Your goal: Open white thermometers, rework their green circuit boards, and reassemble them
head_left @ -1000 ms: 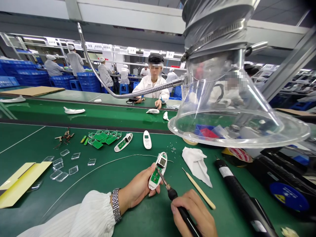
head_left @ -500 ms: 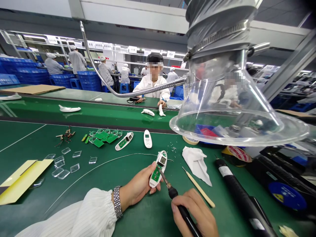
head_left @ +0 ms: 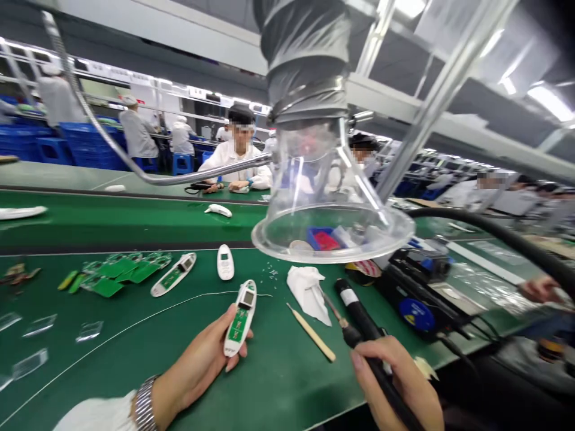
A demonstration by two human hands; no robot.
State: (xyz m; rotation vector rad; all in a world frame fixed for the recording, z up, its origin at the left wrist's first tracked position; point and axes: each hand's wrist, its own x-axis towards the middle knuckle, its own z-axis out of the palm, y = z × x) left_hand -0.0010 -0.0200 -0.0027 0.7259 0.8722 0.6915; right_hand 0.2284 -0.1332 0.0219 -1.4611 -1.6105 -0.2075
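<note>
My left hand (head_left: 202, 353) is closed around a white thermometer housing (head_left: 241, 318), with its green circuit board and small display facing up. Between the fingers of my right hand (head_left: 399, 380) is a black-handled soldering iron (head_left: 351, 335). Its metal tip lies over the edge of a crumpled white cloth (head_left: 309, 293). A wooden-handled pick (head_left: 313, 333) rests on the green mat between my hands. Behind the held housing lie a white front shell (head_left: 225, 262) and another housing with a board (head_left: 173, 275).
Green circuit boards (head_left: 121, 269) and clear plastic covers (head_left: 30, 363) lie at left. A transparent fume hood (head_left: 332, 233) hangs over the bench. A black electric screwdriver (head_left: 357, 305) and a black soldering station (head_left: 417, 305) are at right. Across the belt sits a co-worker (head_left: 238, 152).
The view has turned right. The soldering iron's tip has left the circuit board and moved right to the white cloth. My left hand still holds the housing.
</note>
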